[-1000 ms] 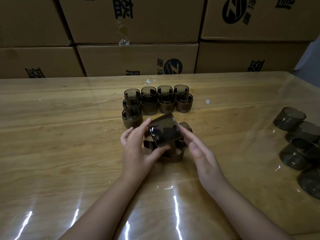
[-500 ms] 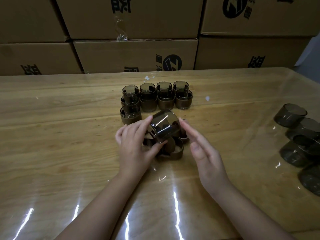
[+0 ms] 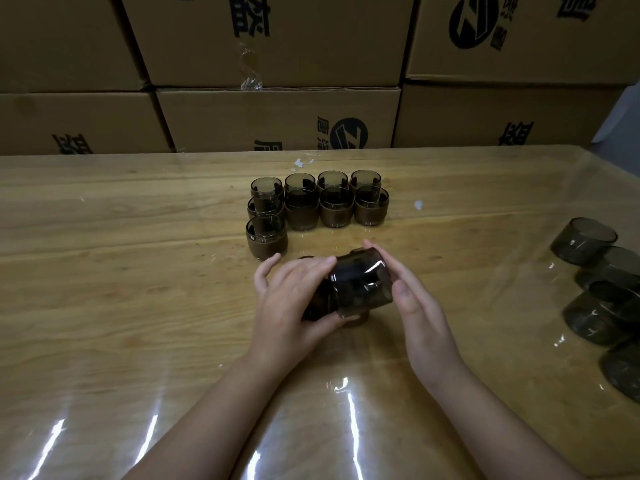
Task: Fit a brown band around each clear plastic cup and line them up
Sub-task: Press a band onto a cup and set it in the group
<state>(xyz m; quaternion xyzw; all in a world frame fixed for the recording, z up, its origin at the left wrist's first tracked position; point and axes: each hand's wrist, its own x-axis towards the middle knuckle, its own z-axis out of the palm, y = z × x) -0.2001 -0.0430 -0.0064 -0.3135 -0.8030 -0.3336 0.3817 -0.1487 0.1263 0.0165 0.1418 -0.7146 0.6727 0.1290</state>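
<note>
Two tiers of shut cartons [image 3: 277, 119] stand behind the worktop [image 3: 138, 271] far edge, contents unseen. Nine banded cups [image 3: 334, 209] in rows toward far edge centre, look empty. Bare cups [image 3: 602, 292] heaped at right edge, empty. Step looks like banding cup ten: held cup [image 3: 360, 282] on its side over worktop centre, left hand [image 3: 294, 299] grip closed round its left end, right hand [image 3: 419, 306] flat, open against its right side. Band seating hidden by fingers. Next, I'd guess: seat band square, stand it beside front-row cup [image 3: 266, 237]. Loose bands [image 3: 355, 318] underneath, mostly hidden.

smoky grey cups [image 3: 360, 284], brown bands [image 3: 266, 244], tan boxes [image 3: 277, 119] with dark blue print.
</note>
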